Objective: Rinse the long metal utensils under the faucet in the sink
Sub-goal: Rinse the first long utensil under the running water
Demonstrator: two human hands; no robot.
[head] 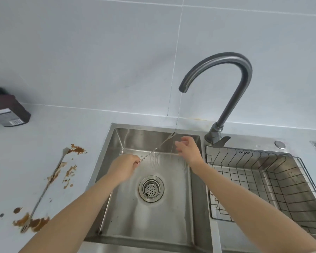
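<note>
Left hand (125, 166) grip hiding fork (157, 148) handle end.

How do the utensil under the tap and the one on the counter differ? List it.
The utensil in the sink is held by the left hand, its forked tip under the faucet's stream; the utensil on the counter lies untouched. The sink one looks clean and wet; the counter one lies in brown sauce smears. Both are long, thin metal forks.
</note>
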